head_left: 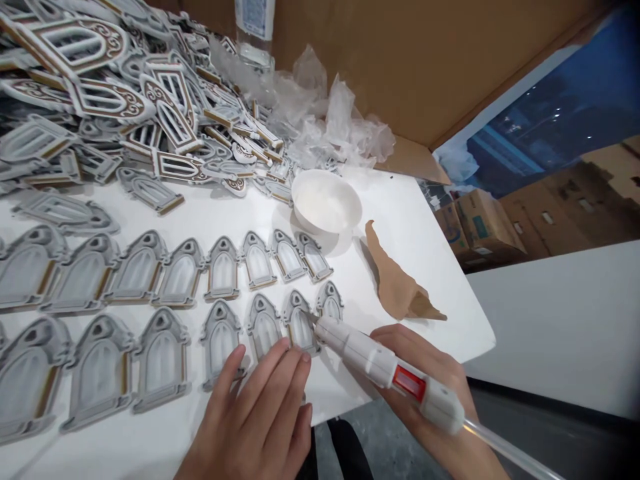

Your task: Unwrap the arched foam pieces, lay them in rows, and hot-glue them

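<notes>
My right hand (425,393) is wrapped round a white glue gun (363,350) with a red window in its side and a clear glue stick (510,447) coming out of its back end. The gun's nozzle is over the right edge of a small grey arched window frame (301,323). My left hand (267,407) lies with fingers stretched at the lower edge of that row, fingertips at the bottoms of the nearest frames. Another arched frame (330,301) sits just beyond the nozzle. Further frames (161,360) stand in two rows to the left.
A white bowl (327,200) and a torn piece of brown paper (395,280) are on the white table (465,327). A large heap of window frames (170,113) fills the back left, beside crumpled clear plastic (335,120). Cardboard (400,60) rises behind; boxes (485,223) stand right.
</notes>
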